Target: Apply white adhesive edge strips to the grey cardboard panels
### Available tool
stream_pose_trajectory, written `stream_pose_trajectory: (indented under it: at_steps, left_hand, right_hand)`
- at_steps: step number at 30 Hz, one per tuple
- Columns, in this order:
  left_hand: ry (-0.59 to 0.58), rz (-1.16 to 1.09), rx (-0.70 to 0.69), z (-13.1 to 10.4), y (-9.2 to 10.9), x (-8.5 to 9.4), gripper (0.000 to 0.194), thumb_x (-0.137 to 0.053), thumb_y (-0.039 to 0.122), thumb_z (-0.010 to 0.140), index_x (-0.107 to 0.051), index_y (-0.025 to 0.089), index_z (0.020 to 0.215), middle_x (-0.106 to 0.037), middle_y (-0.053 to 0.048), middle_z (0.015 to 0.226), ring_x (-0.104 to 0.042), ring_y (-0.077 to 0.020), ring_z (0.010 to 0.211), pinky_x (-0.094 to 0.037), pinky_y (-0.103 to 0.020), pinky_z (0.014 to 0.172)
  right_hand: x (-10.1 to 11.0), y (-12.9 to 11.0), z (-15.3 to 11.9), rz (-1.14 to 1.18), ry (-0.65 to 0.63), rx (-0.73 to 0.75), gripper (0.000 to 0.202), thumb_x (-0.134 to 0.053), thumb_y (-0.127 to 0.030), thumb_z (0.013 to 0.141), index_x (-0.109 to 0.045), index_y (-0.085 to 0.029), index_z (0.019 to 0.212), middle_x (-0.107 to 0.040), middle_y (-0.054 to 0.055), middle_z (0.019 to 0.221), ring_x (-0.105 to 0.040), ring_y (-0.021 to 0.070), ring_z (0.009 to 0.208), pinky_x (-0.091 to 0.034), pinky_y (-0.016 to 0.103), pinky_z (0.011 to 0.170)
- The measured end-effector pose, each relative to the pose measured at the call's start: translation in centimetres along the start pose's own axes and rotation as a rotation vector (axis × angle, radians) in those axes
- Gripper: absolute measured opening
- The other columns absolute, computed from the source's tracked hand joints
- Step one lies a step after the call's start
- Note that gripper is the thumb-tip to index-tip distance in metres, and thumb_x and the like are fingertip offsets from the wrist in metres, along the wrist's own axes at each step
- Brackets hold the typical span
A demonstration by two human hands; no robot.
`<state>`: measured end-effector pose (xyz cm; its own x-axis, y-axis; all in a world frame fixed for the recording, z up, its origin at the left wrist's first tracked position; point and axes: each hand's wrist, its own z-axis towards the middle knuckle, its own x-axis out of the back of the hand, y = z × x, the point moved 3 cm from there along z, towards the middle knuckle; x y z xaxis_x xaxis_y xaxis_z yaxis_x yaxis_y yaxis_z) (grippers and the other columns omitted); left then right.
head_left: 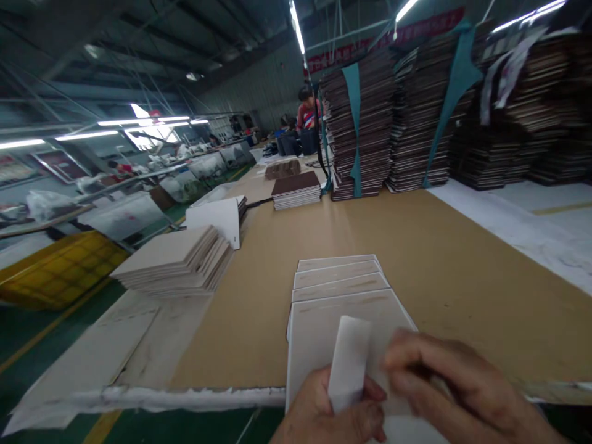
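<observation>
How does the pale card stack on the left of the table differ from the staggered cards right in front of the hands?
The left stack is tall and many-layered; the front cards are few, overlapped in steps. The left stack lies untouched; the left hand and right hand hold a white strip over the front cards. Both are pale and flat on the brown table.

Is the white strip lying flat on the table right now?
No, the left hand pinches the white strip upright above the overlapped white boards.

the fanned cards [340, 290] lie on the worktop [444, 265] before the hands; a card stack [178, 265] sits to their left, tall bundles [365, 123] behind at the far edge.
</observation>
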<state>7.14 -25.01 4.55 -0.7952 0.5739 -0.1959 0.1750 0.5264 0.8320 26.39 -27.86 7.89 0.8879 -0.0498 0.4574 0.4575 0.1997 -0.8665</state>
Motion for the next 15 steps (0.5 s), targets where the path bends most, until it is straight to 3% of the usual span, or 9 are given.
stream_pose_trajectory:
  at_steps: [3, 7, 10, 15]
  left_hand:
    - [-0.043, 0.014, -0.031, 0.3, -0.2, -0.1, 0.057, -0.078, 0.060, 0.076, -0.065, 0.014, 0.107, -0.065, 0.002, 0.075, -0.035, -0.0044, 0.051, -0.034, -0.023, 0.062]
    - [-0.038, 0.058, -0.013, 0.4, -0.5, 0.0, 0.047, -0.078, 0.051, 0.077, -0.067, 0.014, 0.104, -0.064, 0.002, 0.074, -0.039, -0.0050, 0.053, -0.036, -0.022, 0.061]
    - [-0.022, 0.047, 0.000, 0.3, -0.5, -0.1, 0.040, -0.076, 0.044, 0.076, -0.066, 0.014, 0.102, -0.064, 0.003, 0.072, -0.040, -0.0050, 0.051, -0.035, -0.021, 0.056]
    - [0.004, 0.024, 0.022, 0.5, -0.6, -0.2, 0.035, -0.074, 0.037, 0.071, -0.066, 0.014, 0.097, -0.063, 0.002, 0.067, -0.042, -0.0061, 0.048, -0.031, -0.020, 0.047]
  right_hand:
    - [-0.2, 0.8, 3.1, 0.030, -0.032, -0.090, 0.027, -0.054, -0.049, 0.095, -0.065, -0.024, 0.092, -0.062, 0.000, 0.073, -0.055, 0.0141, 0.062, -0.043, 0.025, 0.055]
    - [-0.6, 1.2, 4.6, 0.220, -0.200, -0.201, 0.035, -0.059, -0.051, 0.088, -0.058, -0.021, 0.070, -0.050, -0.003, 0.062, -0.047, 0.0116, 0.058, -0.039, 0.022, 0.054]
    - [-0.6, 0.4, 4.7, 0.220, -0.214, -0.148, 0.038, -0.056, -0.047, 0.090, -0.058, -0.021, 0.063, -0.047, -0.004, 0.056, -0.044, 0.0099, 0.054, -0.036, 0.021, 0.053]
    - [-0.5, -0.7, 4.9, 0.157, -0.189, -0.034, 0.037, -0.054, -0.042, 0.093, -0.061, -0.021, 0.063, -0.053, -0.004, 0.056, -0.049, 0.0099, 0.053, -0.039, 0.021, 0.052]
